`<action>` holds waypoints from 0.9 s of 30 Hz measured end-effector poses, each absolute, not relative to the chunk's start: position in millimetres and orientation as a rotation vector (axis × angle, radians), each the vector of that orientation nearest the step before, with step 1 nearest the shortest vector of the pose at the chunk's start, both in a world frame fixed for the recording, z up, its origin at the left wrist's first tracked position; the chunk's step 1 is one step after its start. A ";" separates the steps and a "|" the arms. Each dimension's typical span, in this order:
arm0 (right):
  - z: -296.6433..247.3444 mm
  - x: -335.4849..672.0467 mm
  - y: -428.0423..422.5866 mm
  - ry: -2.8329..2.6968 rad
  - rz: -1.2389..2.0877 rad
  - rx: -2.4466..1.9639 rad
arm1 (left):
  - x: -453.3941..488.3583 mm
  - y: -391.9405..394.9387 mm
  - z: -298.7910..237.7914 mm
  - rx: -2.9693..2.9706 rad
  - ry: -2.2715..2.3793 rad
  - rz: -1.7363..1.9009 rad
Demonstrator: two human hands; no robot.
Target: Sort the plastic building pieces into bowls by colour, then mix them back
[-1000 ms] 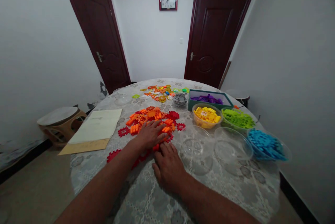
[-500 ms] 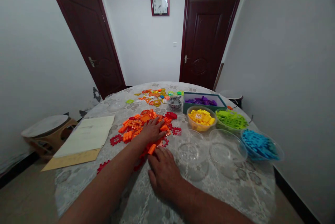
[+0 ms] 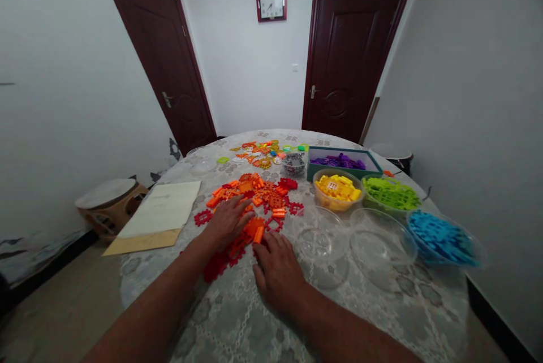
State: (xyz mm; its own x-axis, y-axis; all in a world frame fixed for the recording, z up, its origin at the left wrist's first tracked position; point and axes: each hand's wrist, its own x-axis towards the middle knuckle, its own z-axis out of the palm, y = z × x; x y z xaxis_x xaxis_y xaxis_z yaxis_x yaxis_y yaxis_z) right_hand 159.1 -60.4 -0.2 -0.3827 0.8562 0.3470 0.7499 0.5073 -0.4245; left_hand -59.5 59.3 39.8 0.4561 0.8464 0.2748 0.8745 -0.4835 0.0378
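Note:
A loose pile of orange plastic building blocks point(image 3: 248, 188) and red building pieces point(image 3: 223, 264) lies on the table. My left hand point(image 3: 229, 220) rests palm down on the pile's near left part, its fingers stretched out and covering some blocks. Low on the table at the pile's near edge is my right hand point(image 3: 278, 264), fingers extended and thumb apart. Its fingertips are beside an upright-looking orange block point(image 3: 258, 234), possibly touching it; I see no grip around it.
Bowls of yellow point(image 3: 337, 190), green point(image 3: 390, 193) and blue pieces point(image 3: 443, 238) stand at right, with a box of purple pieces point(image 3: 339, 162) behind. Clear empty containers point(image 3: 320, 238) sit nearer. Paper point(image 3: 163, 207) lies at left; mixed pieces point(image 3: 263, 154) are scattered at the back.
My left hand has drawn back toward me and left, uncovering blocks in the pile's middle. My right hand stays by the orange block. The whole view has shifted slightly.

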 end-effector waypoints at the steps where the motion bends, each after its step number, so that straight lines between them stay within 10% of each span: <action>1: -1.3 159.2 -60.3 -2.231 0.251 -1.316 | -66.9 52.5 37.2 -2.575 -1.560 -0.372; 27: -6.3 159.3 -62.1 -2.205 0.118 -1.334 | -91.3 13.3 39.8 -2.573 -1.708 -0.335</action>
State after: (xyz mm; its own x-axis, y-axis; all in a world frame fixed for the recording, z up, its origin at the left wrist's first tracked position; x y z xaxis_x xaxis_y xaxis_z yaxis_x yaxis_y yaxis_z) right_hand 159.3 -62.1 -6.3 -0.3526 0.8401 0.4122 0.7915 0.5027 -0.3475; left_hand -91.3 13.3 39.8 0.3724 0.9067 0.1982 0.9144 -0.3950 0.0890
